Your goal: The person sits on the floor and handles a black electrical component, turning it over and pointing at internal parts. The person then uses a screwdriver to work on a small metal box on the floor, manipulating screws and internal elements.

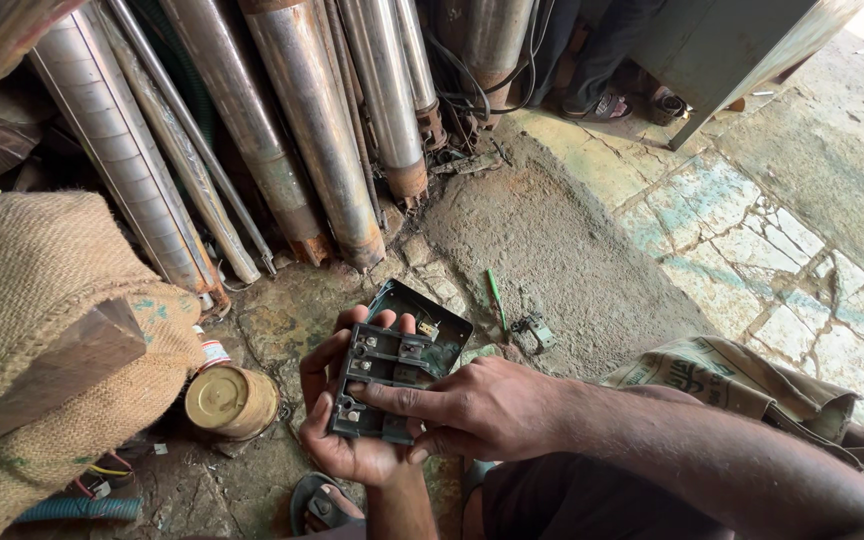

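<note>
Basically both hands on one thing: a dark grey switch box (392, 375), held low in front of the person, just above the dirty floor (552, 240). Left hand (347, 415) cups it from underneath, fingers curled up round the left edge & top, palm under the bottom end. Right hand (472, 405) comes in from the right side, fingers pressed together, index tip laid across the lower face of the box, thumb tucked under near the bottom edge; reads as a light pinch on the box body. Box long axis runs from lower left (near the person) up & right, away from the person; its open lid (422, 315) sticks out at the far end. Small terminals w/ screws show on the face, detail too small to tell more.

Key relation: box sits directly in the left palm, right hand touching from the right, so both equally near; right has the free fingertips.

Around: green screwdriver (495, 297) & small metal part (535, 332) on floor just beyond the box, apart from hands. Round tin (231, 402) left of left hand. Burlap sack (42, 300) far left, rusty metal pipes (312, 130) leaning behind.
</note>
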